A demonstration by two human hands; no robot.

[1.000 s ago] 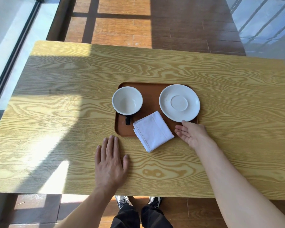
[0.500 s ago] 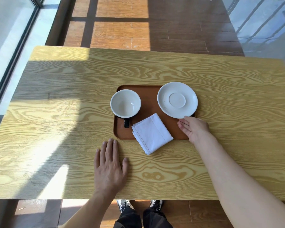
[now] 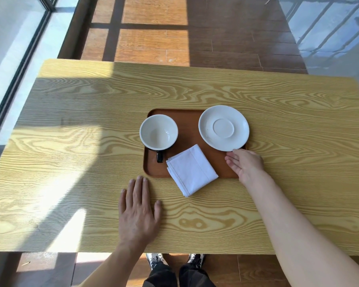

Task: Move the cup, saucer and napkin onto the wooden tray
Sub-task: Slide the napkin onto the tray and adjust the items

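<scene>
A brown wooden tray [image 3: 188, 129] lies in the middle of the table. On its left end stands an empty cup [image 3: 158, 132], white inside and black outside, its handle pointing toward me. A white saucer [image 3: 223, 127] rests on the tray's right end, overhanging the rim. A folded white napkin [image 3: 191, 169] lies across the tray's near edge, partly on the table. My right hand [image 3: 245, 164] is at the tray's near right corner, fingers apart, fingertips touching the saucer's near rim. My left hand [image 3: 138, 208] lies flat on the table in front of the tray.
The yellow wood-grain table [image 3: 71, 141] has its near edge just above my shoes [image 3: 174, 261]. A glass wall with a dark frame [image 3: 17, 65] runs along the left, and a wooden floor [image 3: 195, 34] lies beyond the table.
My right hand has moved forward along the tray's right corner up to the saucer's rim. The left hand has stayed flat on the table.
</scene>
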